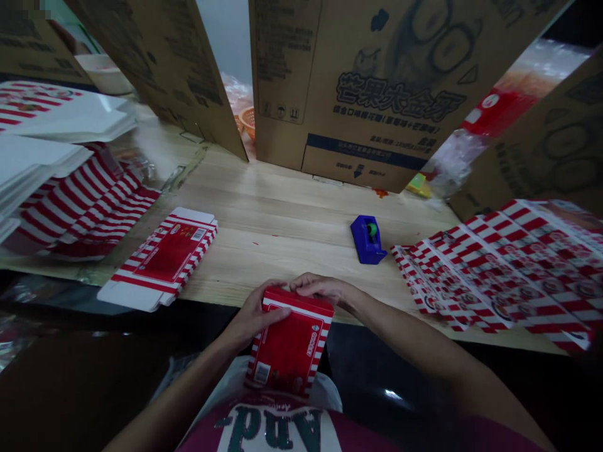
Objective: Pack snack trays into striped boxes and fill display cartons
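The left hand (257, 317) is closing around the side of a red-and-white striped cardboard box (288, 344), which is being held just off the front edge of the light wooden surface (282, 207). The right hand (320, 287) is gripping the box's top edge, fingers curled over it.

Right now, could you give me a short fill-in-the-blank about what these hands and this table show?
The left hand and right hand hold a folded box striped in red and ____.
The tape dispenser on the wooden table is ____.
The stack of flat box blanks lies to the person's ____ of the dispenser.

Missing words: white, blue, right.
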{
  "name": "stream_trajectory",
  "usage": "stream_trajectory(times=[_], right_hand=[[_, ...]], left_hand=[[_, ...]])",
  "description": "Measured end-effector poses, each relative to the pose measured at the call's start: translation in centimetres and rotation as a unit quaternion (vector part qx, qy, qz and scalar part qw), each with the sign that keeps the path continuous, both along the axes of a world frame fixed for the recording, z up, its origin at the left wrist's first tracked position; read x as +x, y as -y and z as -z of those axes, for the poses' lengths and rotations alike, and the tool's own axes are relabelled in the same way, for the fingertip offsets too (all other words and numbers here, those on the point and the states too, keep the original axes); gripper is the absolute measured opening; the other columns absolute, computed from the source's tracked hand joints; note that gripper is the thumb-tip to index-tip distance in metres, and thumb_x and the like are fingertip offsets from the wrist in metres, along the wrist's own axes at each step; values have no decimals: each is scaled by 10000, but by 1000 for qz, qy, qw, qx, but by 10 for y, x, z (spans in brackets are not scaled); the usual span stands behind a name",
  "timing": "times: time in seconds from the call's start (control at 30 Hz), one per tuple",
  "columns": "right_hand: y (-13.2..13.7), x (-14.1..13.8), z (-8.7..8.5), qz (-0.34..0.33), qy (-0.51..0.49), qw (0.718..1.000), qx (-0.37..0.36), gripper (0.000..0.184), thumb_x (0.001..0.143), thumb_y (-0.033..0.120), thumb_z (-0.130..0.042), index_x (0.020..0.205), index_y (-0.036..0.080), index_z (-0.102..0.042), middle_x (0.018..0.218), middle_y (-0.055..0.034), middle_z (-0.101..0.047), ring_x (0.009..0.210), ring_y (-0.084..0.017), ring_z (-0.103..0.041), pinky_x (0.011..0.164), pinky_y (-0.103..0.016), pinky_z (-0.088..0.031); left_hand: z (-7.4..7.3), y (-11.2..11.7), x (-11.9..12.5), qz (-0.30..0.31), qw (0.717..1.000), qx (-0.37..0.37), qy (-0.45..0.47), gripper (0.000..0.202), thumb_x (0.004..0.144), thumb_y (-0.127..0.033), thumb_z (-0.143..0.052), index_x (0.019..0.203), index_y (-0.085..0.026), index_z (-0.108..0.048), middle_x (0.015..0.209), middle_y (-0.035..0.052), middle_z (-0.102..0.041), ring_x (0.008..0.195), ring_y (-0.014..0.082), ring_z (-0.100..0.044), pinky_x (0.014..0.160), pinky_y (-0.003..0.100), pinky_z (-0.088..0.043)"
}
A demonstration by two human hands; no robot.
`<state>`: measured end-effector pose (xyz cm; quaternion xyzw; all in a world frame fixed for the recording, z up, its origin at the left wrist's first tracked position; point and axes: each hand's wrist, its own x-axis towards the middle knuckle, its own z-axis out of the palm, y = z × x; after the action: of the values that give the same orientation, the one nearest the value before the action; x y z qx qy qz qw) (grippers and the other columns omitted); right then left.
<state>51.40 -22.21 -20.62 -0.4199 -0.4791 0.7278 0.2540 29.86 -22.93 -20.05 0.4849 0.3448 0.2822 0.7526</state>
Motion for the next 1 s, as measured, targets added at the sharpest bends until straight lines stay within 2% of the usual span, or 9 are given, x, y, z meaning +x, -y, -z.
stream_trajectory(times=[0.1,0.17,0.27,0.33,0.5,0.6,0.7,0.9,1.0], right_hand=[[0,17,-10,45,-73,995,-59,366,640,455,-808,721,137,-645,621,19,-608,508,-69,-509,481,-169,-380],[1,31,-15,167,-94,981,-31,333,667,425,-806,723,141,-640,648,7,-622,553,-76,-535,524,-172,-405],[9,49,-19,278,-110,954,0,355,714,485,-763,727,154,-636,629,-3,-620,560,-103,-563,566,-213,-464],[17,54,-21,278,-123,952,-12,422,752,580,-692,807,164,-651,661,-28,-647,575,-134,-601,590,-254,-494],[36,48,-14,248,-157,952,-80,632,749,776,-516,1052,231,-614,879,-73,-697,727,-214,-680,687,-369,-538],[43,41,2,289,-71,952,-68,499,718,598,-714,1038,223,-634,916,-48,-685,763,-187,-667,694,-337,-544],[46,38,19,339,-14,939,-49,432,622,408,-844,955,201,-664,905,-25,-682,778,-174,-652,683,-309,-547],[43,43,35,370,-21,928,-50,457,604,409,-846,971,192,-682,904,-49,-708,747,-192,-664,657,-334,-551],[42,44,40,383,-2,923,-44,473,565,390,-865,956,188,-691,854,-44,-706,695,-180,-652,615,-314,-543]], left_hand=[[-12,1,-8,50,993,-103,25,366,730,-376,-751,982,-119,-685,875,95,-729,806,238,-688,780,349,-536],[-31,-2,-13,20,996,-81,18,343,754,-374,-731,967,-107,-691,851,96,-736,771,237,-697,754,349,-548],[-62,-5,-17,-107,990,89,-26,291,811,-321,-685,1041,-143,-674,952,79,-732,839,225,-698,766,334,-560],[-69,-5,-13,-176,945,267,-67,291,821,-264,-672,1098,-177,-654,1058,74,-710,954,228,-678,846,344,-549],[-7,10,15,-90,787,589,-161,680,773,-107,-648,1399,-207,-403,1371,151,-530,1313,295,-454,1086,512,-384],[39,27,25,50,755,606,-246,958,619,-132,-785,1450,-183,-312,1489,206,-368,1407,397,-264,1089,619,-315],[55,35,22,139,736,607,-266,1032,584,-242,-841,1455,-180,-290,1538,209,-269,1433,408,-174,1105,621,-276],[58,-4,-4,-58,700,591,-397,779,868,-423,-576,1480,-115,-206,1539,255,-222,1450,387,-113,1110,622,-232],[72,-22,-14,-55,679,579,-448,825,839,-544,-569,1443,-59,-285,1505,298,-268,1420,433,-190,1075,610,-301]])
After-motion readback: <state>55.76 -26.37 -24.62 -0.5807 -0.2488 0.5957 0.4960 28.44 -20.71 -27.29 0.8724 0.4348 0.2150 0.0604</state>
